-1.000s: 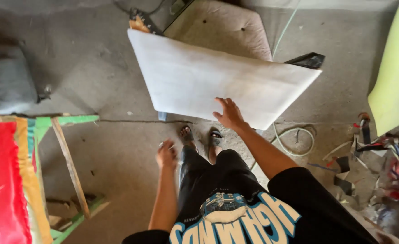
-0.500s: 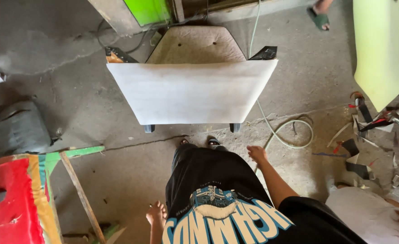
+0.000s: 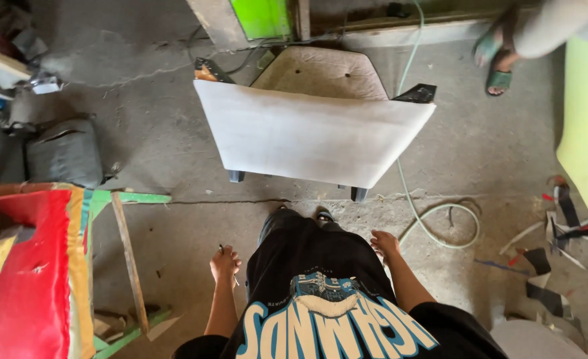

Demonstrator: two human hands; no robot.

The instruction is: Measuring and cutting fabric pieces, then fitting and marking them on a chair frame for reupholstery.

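A pale upholstered chair (image 3: 314, 136) stands on the concrete floor in front of me, its back panel facing me and its tufted seat beyond. My left hand (image 3: 225, 262) hangs at my side, closed around a small thin dark tool. At my other side, my right hand (image 3: 384, 243) hangs loose with fingers relaxed, holding nothing. Both hands are well short of the chair.
A pale green hose (image 3: 440, 213) loops on the floor right of the chair. A red and yellow covered frame (image 3: 28, 279) with a wooden slat (image 3: 129, 259) stands at left. Scraps (image 3: 560, 219) litter the right. Another person's sandalled foot (image 3: 497, 63) is at the far right.
My right hand has come off the chair's back panel and dropped to my side. The view has swung so the chair sits square ahead; the left hand stays low.
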